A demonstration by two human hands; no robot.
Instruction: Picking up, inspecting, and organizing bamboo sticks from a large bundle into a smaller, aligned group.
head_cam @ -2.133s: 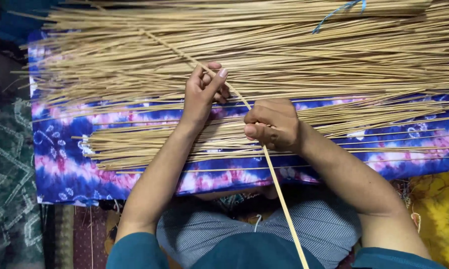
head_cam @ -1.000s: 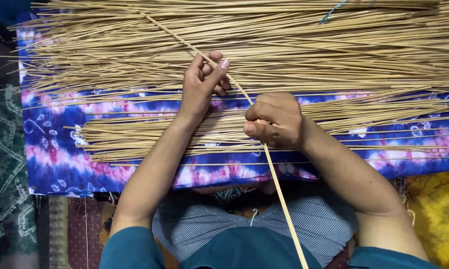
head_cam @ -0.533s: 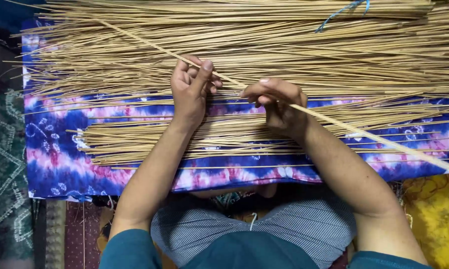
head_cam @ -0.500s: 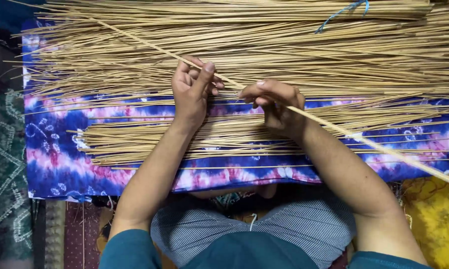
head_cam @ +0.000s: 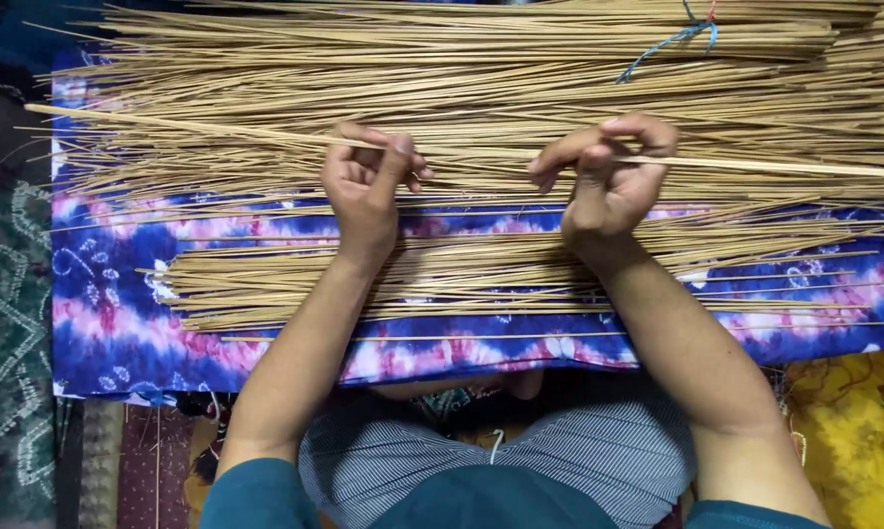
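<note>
Nearest to us, at the front edge of the tie-dyed cloth (head_cam: 119, 333), a small flat group of thin sticks (head_cam: 481, 279) lies in a rough row running left to right; we judge this to be the share already sorted out. Just beyond it, our left hand (head_cam: 368, 181) and right hand (head_cam: 609, 186) are each closed in a pinch on one long stick (head_cam: 217, 130), held nearly level above the far heap, with its left end reaching toward the cloth's left edge and its right end running out past the picture's right border. Farther back, along the rear edge of the cloth, the main pile of sticks (head_cam: 462, 69) is far thicker than the near group, so we judge that most of the work remains. A blue cord (head_cam: 672, 41) lies on the pile near its right rear corner. We cannot see the full length of the held stick, the pile's far and right limits, or whether either thumb presses more than one stick.
</note>
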